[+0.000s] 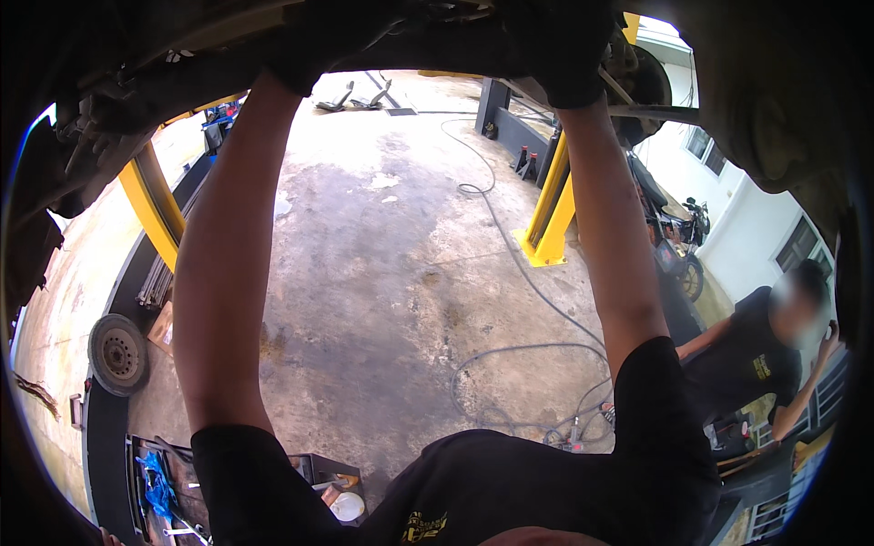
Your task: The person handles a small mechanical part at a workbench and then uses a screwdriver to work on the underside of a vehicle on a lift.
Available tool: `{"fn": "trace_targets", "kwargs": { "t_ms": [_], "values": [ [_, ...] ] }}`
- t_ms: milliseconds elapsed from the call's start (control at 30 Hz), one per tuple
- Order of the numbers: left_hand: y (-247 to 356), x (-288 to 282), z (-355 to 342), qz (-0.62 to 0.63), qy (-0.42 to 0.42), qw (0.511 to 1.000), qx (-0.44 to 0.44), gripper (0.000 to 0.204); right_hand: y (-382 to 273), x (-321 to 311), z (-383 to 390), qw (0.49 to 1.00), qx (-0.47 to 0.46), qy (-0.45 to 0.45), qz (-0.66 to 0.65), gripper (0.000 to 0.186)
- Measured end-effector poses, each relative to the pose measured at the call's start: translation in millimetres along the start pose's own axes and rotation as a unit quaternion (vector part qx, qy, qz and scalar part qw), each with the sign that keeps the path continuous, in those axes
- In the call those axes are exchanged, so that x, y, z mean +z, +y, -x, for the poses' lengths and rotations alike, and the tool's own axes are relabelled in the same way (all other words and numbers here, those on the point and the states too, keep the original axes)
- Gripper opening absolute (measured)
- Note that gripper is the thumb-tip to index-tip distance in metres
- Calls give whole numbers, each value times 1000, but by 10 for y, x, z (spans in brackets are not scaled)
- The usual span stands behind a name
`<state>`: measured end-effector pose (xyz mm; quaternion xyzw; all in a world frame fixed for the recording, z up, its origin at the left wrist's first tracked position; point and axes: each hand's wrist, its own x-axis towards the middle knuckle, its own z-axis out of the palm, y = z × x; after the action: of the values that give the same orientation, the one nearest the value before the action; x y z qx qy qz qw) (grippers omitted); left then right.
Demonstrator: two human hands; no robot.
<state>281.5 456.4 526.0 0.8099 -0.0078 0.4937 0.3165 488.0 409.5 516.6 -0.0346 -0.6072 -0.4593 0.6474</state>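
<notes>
Both my arms reach up to the dark underside of a raised vehicle (146,100). My left hand (319,45), in a black glove, is up against the dark parts left of the middle. At the right, my right hand (566,59), also black-gloved, is beside a rounded dark part (651,82) and a thin rod (655,113). A dark crosswise part (437,50) spans the gap between my hands. The fingers of both hands merge into the shadow, so whether they hold anything is hidden.
Yellow lift posts (150,205) (553,209) stand on both sides. A hose (528,273) winds over the concrete floor (364,273). A wheel (119,355) and a tool tray (168,491) are at left. Another person (746,364) is at right, near a motorcycle (674,232).
</notes>
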Motion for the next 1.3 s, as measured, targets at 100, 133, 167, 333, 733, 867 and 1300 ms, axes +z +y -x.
{"fn": "trace_targets", "kwargs": {
  "t_ms": [100,133,167,333,733,867,1300],
  "values": [
    [32,110,34,-56,43,997,5,20,94,-157,-117,982,-90,-102,134,52],
    [35,137,30,-34,54,998,-3,21,105,-168,-136,982,-75,-116,126,51],
    [25,111,29,-6,33,999,0,21,40,-174,-168,983,-58,-127,118,51],
    [-12,166,69,53,42,998,17,21,150,-128,-139,983,-119,-106,89,49],
    [111,274,69,32,80,996,33,15,351,134,26,988,-146,26,-34,58],
    [13,208,65,-43,81,993,78,16,444,24,-90,972,-215,-33,89,61],
    [-51,50,75,-138,114,977,115,38,176,-461,46,944,2,-310,115,40]
  ]
}}
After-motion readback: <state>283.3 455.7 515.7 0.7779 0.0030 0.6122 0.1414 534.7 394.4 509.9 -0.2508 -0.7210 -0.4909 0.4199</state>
